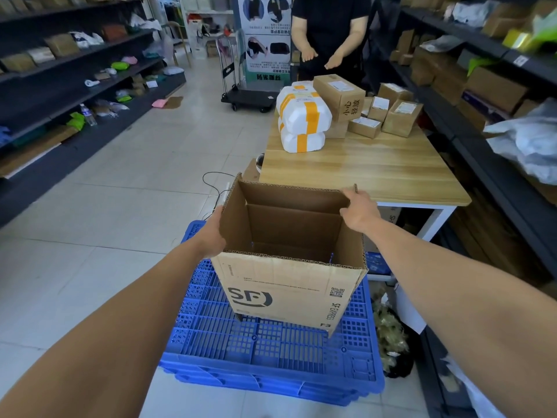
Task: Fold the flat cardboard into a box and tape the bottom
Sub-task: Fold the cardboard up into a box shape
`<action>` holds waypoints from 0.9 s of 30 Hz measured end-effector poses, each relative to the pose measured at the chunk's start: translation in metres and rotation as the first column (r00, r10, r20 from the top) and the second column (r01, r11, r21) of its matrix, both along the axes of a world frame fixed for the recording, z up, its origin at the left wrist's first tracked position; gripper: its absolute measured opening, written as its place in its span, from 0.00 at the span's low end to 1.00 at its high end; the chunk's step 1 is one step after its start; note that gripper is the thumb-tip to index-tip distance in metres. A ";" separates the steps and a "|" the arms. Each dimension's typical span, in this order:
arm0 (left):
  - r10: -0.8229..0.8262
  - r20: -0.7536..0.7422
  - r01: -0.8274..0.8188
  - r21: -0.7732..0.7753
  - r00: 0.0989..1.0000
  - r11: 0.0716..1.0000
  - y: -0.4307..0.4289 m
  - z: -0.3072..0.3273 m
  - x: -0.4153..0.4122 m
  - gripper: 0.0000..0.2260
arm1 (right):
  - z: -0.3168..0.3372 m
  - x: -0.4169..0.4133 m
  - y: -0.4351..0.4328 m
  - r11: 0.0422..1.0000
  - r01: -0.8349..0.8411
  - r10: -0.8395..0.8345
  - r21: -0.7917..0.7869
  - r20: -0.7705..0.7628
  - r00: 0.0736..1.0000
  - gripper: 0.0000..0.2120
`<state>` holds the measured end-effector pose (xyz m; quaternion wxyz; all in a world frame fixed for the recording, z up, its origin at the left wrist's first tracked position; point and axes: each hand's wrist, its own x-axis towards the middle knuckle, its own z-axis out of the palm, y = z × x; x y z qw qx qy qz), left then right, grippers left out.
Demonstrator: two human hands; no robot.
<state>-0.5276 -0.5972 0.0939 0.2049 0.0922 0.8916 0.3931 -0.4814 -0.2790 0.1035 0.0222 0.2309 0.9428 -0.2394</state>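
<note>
The cardboard box (289, 285) stands opened into a rectangular sleeve on the stacked blue plastic pallet (271, 351), just beside the near end of the table (361, 173), with its top flaps upright. The right hand (360, 212) holds the far right corner of the rim, fingers (349, 193) curled over the flap edge and thumb on the inner face. The left hand (211, 236) lies against the outside of the left wall; its fingers are mostly hidden by the wall, so the grip cannot be determined. Blue shows through at the base of the interior, which suggests the bottom is not yet closed or taped. Hazards: with an unsealed bottom, uneven pressure from either hand can rack the sleeve back toward a flattened parallelogram. Loose bottom flaps may catch in the pallet grid openings when the box is turned over. No tape is visible, so releasing one hand to find it may let the walls collapse.
</note>
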 end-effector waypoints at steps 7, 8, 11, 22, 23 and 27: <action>-0.034 0.040 0.035 -0.025 0.999 0.999 -0.006 0.000 -0.007 0.39 | -0.002 -0.020 0.008 0.988 -0.110 0.082 0.105 0.241 0.967 0.25; -0.038 0.040 0.040 -0.038 0.998 0.998 -0.007 0.000 -0.008 0.40 | -0.002 -0.024 0.008 0.987 -0.113 0.081 0.112 0.256 0.963 0.26; -0.039 0.050 0.041 -0.047 0.998 0.998 -0.010 -0.001 -0.010 0.41 | -0.004 -0.034 0.007 0.986 -0.099 0.061 0.136 0.255 0.965 0.30; -0.078 0.145 0.074 0.030 0.986 0.997 -0.011 -0.003 -0.008 0.41 | -0.017 -0.064 0.014 0.998 -0.015 -0.001 0.063 0.256 0.967 0.33; -0.082 0.160 0.076 0.045 0.984 0.996 -0.011 -0.003 -0.009 0.40 | -0.018 -0.066 0.014 0.999 0.011 -0.019 0.033 0.255 0.967 0.33; -0.024 0.209 -0.001 0.122 0.978 0.992 -0.007 0.001 -0.017 0.36 | -0.020 -0.066 0.011 0.994 0.083 -0.068 -0.067 0.198 0.978 0.35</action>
